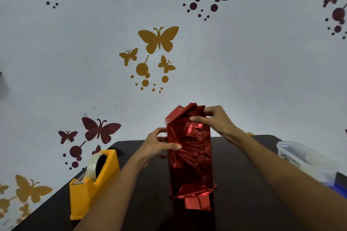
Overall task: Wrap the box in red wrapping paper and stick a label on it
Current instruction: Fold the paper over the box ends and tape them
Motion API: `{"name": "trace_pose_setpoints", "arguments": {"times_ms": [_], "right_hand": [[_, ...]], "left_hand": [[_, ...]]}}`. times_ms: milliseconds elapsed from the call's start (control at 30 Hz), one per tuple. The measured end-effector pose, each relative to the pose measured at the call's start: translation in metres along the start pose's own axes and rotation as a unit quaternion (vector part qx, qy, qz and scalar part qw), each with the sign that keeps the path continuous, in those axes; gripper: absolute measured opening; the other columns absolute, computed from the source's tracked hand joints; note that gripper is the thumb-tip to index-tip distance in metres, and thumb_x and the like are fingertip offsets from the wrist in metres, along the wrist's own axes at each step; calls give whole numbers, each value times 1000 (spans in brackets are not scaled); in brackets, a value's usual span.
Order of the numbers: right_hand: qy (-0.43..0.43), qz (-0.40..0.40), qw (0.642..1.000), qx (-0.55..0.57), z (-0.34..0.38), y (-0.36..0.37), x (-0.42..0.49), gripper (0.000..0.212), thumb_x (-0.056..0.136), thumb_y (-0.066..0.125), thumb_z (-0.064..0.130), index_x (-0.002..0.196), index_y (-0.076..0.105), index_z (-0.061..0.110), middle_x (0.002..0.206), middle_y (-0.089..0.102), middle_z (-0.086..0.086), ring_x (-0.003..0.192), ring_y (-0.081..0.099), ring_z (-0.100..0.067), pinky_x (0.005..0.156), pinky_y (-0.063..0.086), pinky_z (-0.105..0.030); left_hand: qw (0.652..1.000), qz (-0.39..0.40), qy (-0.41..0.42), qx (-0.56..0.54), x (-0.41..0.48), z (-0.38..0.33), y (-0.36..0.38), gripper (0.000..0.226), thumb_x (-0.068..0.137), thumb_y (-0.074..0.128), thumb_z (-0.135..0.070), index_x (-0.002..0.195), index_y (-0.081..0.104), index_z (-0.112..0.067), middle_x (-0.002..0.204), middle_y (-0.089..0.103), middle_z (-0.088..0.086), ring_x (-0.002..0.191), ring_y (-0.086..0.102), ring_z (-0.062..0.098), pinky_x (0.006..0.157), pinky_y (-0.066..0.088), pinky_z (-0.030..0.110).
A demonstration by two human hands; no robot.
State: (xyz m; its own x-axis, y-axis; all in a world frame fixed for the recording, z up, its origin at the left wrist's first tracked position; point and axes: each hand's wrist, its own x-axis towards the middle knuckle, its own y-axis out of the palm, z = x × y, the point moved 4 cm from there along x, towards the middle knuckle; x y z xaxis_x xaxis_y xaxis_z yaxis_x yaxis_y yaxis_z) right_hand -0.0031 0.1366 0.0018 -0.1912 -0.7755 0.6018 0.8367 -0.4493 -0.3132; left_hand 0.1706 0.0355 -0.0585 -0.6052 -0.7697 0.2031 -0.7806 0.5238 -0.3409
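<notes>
Your forearms come in from the bottom edge, both reaching to the box [189, 165]. It stands upright on end mid-table [150, 202], side facing you covered in crinkled red wrapping paper [195, 131]. L hand [157, 144]: thumb laid across the front face, other fingers curled round the box's left edge, gripping it. R hand [216, 120]: thumb + fingers pinching the bunched paper at the top end, folds there standing up, not flat. Bottom end: paper flap [197, 202] lies out on the table toward you. Yellow tape dispenser [93, 180] w/ clear roll sits left of the box, apart from it. Clear plastic container [300, 157] at the right, beyond your R arm. Wall behind has butterfly decals [158, 40].
</notes>
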Motion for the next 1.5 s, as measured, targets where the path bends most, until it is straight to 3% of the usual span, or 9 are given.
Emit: {"name": "trace_pose_setpoints", "arguments": {"times_ms": [100, 167, 233, 333, 533, 767, 1133, 1300, 1500], "right_hand": [[-16, -25, 999, 21, 0, 1, 1, 16, 76, 76, 20, 85, 75, 7, 80, 74, -4, 76, 71, -13, 66, 51, -17], [-10, -8, 1000, 23, 2, 6, 2, 11, 77, 74, 19, 85, 75, 10, 79, 74, -1, 75, 71, -11, 65, 50, -14], [-11, -10, 1000, 21, 1, 7, 1, 15, 79, 73, 20, 89, 75, 10, 83, 74, -1, 77, 71, -10, 66, 50, -14], [-15, -30, 999, 28, -2, 7, -2, 26, 82, 68, 27, 93, 74, 4, 87, 73, -11, 83, 70, -22, 76, 54, -26], [-33, -72, 993, 86, 0, 11, -10, 16, 84, 67, 20, 84, 73, 5, 79, 71, -12, 75, 68, -23, 73, 52, -30], [-63, -193, 962, 183, 0, 5, -16, 11, 79, 70, 2, 86, 64, 9, 60, 67, 4, 58, 62, -5, 59, 48, -13], [-63, -174, 971, 149, -1, 3, -13, 10, 81, 68, 4, 87, 73, 12, 81, 71, -1, 71, 66, -6, 67, 50, -15], [-67, -159, 976, 130, 3, 2, -14, 8, 82, 68, 6, 85, 73, 11, 80, 71, -1, 72, 65, -7, 68, 51, -15], [-61, -111, 988, 87, 3, 5, -14, 7, 77, 73, 11, 79, 73, 17, 73, 70, 10, 74, 64, -2, 69, 48, -11]], "left_hand": [[998, 42, -8, 43, -7, -16, -5, 99, 57, 86, -44, 139, 32, -32, 132, 51, 1, 118, 51, 19, 99, 41, 44], [997, -21, 63, 50, -12, -43, -10, 105, 59, 79, -55, 146, 26, -29, 143, 41, 1, 130, 39, 18, 100, 33, 35], [978, -99, 174, 58, -16, -77, -13, 84, 66, 71, -50, 140, 41, -26, 139, 47, -4, 128, 42, 9, 97, 34, 26], [961, -67, 238, 126, -15, -114, 0, 47, 73, 75, -40, 117, 64, -28, 114, 64, -12, 107, 55, -2, 85, 42, 14], [951, -35, 236, 195, 3, -139, 5, 21, 77, 75, -19, 98, 71, -17, 78, 72, 0, 78, 70, 11, 75, 50, 18], [958, -29, 229, 172, 8, -140, 3, 11, 82, 69, -10, 91, 67, -16, 77, 71, 9, 72, 68, 14, 70, 52, 23], [909, 65, 250, 326, 15, -154, 8, 23, 83, 68, -10, 106, 71, -10, 95, 66, -6, 88, 61, 5, 79, 46, 15], [880, 79, 253, 395, 16, -161, 12, 16, 81, 71, -10, 96, 74, -8, 78, 67, -9, 74, 63, 3, 68, 46, 12], [869, 95, 243, 421, 19, -165, 14, 4, 81, 71, -14, 82, 74, -16, 93, 70, 4, 88, 62, 10, 71, 42, 14]]}}
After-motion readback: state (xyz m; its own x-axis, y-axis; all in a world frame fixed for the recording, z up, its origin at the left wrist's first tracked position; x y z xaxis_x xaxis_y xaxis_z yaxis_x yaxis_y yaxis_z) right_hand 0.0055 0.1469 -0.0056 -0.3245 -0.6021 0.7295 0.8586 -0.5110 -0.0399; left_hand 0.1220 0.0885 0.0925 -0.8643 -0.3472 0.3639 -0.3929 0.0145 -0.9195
